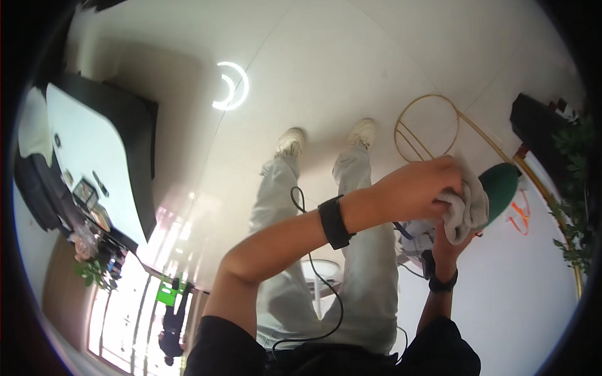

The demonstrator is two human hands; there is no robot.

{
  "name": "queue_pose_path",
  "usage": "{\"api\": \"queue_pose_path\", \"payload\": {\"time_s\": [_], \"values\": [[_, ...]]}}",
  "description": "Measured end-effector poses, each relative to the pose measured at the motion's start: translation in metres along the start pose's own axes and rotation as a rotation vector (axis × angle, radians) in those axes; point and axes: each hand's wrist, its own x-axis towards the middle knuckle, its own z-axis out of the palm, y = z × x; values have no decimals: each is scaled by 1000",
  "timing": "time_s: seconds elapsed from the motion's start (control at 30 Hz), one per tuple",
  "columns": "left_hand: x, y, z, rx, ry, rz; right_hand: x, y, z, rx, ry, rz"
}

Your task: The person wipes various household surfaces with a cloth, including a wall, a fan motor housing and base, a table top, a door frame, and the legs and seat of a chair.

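Note:
My left hand [435,185] grips a bunched light grey cloth [465,207], reaching across to the right side. My right hand [451,246] is raised just below the cloth, its fingers largely hidden behind it. From behind the cloth juts a flat, dark green oval thing [502,188]; its lower end meets my right hand, which appears to hold it, though the grip itself is covered. The cloth lies against the near side of this green thing. Both wrists wear black bands.
A gold metal ring frame [430,96] stands on the pale floor ahead, right. Leafy plants [576,155] line the right edge. An orange strap [519,216] shows beside a white surface [512,282]. A black cable [341,310] hangs before my legs. Left: a white-topped desk [94,136]; a distant person [171,329].

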Motion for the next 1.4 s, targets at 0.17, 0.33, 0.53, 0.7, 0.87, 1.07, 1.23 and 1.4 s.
{"api": "queue_pose_path", "payload": {"time_s": [0.17, 0.33, 0.53, 0.7, 0.87, 1.07, 1.23, 1.4], "values": [[-82, 83, -35, -107, 518, -89, 19, -131, 5, 307, -202, -40], [-182, 121, -131, -50, 797, -153, 42, -278, 82, 160, -452, -327], [-309, 123, -269, 140, 1176, 47, 30, -436, 248, 53, -502, -761], [-409, 122, -358, 279, 1358, -1, -1, -540, 382, -46, -617, -1072], [-494, 91, -392, 489, 1523, -207, -44, -579, 485, -99, -728, -1215], [-545, 47, -390, 419, 1668, -545, -82, -555, 561, -263, -941, -1278], [-535, 34, -403, 527, 1772, -669, -63, -562, 590, -336, -1115, -1398], [-514, 33, -470, 595, 1798, -675, -6, -596, 618, -282, -1009, -1514]]}}
